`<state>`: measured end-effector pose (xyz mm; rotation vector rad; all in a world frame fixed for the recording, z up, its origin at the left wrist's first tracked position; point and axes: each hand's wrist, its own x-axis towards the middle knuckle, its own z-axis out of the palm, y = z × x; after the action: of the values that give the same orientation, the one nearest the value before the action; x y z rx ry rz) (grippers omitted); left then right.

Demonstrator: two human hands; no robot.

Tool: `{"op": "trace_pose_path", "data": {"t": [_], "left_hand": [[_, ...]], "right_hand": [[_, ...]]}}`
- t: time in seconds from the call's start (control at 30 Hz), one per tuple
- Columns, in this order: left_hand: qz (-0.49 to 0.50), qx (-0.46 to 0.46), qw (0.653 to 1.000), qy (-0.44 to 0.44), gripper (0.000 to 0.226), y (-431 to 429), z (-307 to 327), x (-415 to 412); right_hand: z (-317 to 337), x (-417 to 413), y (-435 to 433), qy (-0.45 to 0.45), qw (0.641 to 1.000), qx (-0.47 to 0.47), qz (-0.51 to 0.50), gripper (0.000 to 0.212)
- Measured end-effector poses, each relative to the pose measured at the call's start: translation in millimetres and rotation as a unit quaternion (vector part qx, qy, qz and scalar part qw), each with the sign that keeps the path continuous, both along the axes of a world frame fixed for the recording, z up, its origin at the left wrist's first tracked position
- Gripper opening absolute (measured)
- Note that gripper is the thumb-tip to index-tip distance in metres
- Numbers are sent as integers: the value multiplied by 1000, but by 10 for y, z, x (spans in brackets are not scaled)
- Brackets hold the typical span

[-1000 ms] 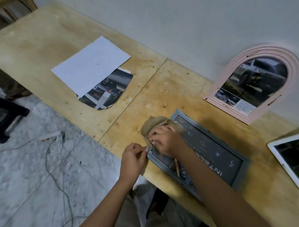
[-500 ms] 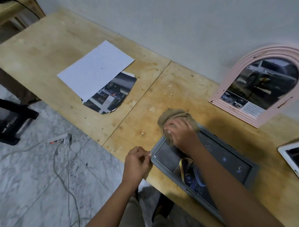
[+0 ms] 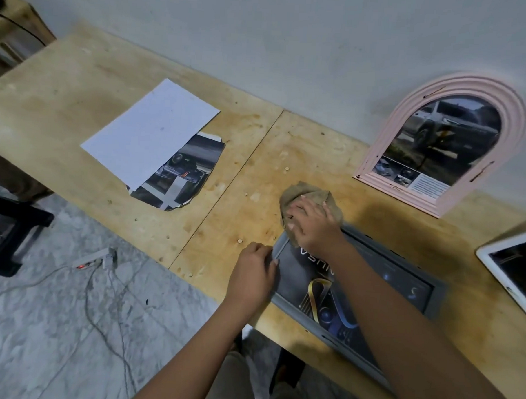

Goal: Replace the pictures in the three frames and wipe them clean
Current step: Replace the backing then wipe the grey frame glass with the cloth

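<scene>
Presses tan cloth under flat-fingered right hand onto far corner of grey frame to wipe it; pinches near edge with left hand, presumably preventing sliding.

Left hand curled, right hand flat.

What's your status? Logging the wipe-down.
Right grip flat, pressing tan cloth at grey frame's far-left corner. Left grip pinching its near-left edge. Nothing blocking.

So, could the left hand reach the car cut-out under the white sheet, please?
Probably yes: only bare table lies between the left hand and the car cut-out, though that hand grips the grey frame by its corner.
</scene>
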<state>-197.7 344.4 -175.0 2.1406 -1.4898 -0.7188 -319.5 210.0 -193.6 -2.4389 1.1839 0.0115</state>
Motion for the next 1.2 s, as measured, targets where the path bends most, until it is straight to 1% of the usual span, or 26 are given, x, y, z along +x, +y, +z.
{"op": "trace_pose_path", "data": {"t": [0.1, 0.2, 0.3, 0.37, 0.5, 0.63, 0.8, 0.97, 1.1, 1.2], "left_hand": [[-8, -29, 1000, 2, 27, -73, -82, -41], [-28, -61, 997, 32, 39, -11, -199, -47], [-34, -89, 994, 49, 42, 37, -269, -56], [-50, -99, 993, 41, 42, 35, -322, -55], [-72, -90, 993, 22, 43, 13, -398, -49], [-71, -88, 993, 19, 45, 26, -431, -60], [-58, -92, 994, 24, 45, 26, -448, -71], [-55, -105, 993, 23, 46, 35, -478, -81], [-53, -110, 992, 16, 48, 34, -494, -92], [-50, -109, 993, 10, 48, 36, -503, -97]], "right_hand": [[20, 13, -15, 9, 1000, 11, 4, 36], [27, -4, -34, -5, 1000, 13, 5, 34], [9, -30, -61, -37, 999, 0, 13, 44], [8, -54, -107, -58, 998, -30, 21, 47], [28, -82, -179, -40, 998, -36, 18, 43], [-13, -68, -143, -69, 996, -51, -15, 41], [21, -24, -195, -102, 991, -27, -77, 32], [-24, -20, -154, -187, 972, -23, -138, 34], [-38, -32, -141, -228, 957, 6, -179, 37], [-48, -72, -137, -245, 950, 2, -194, 37]]}}
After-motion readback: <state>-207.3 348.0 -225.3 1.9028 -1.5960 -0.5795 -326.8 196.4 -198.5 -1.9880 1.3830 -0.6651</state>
